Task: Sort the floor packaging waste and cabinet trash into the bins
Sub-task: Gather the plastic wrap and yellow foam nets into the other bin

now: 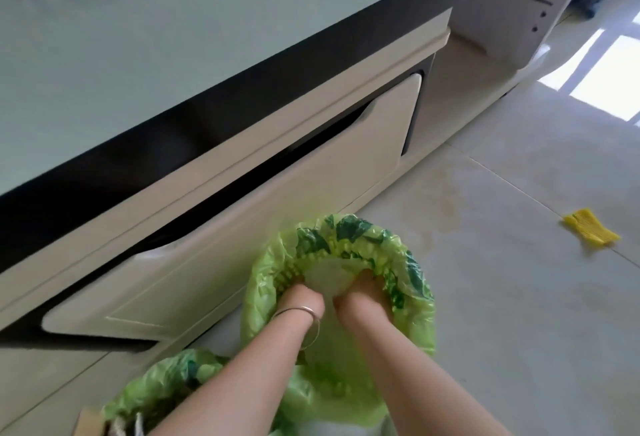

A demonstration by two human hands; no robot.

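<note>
Your left hand (300,300) and right hand (360,297) grip pale waste (327,278) inside the green-lined bin (415,297); yellow packaging (590,226) at right awaits sorting.

Both hands, the left hand (300,298) and right hand (363,295), work inside a green-lined bin (412,283), its rim closing around them. The cabinet drawer front (242,234) blocks the left; open tile floor (519,314) lies right, past a yellow wrapper (590,226).
</note>
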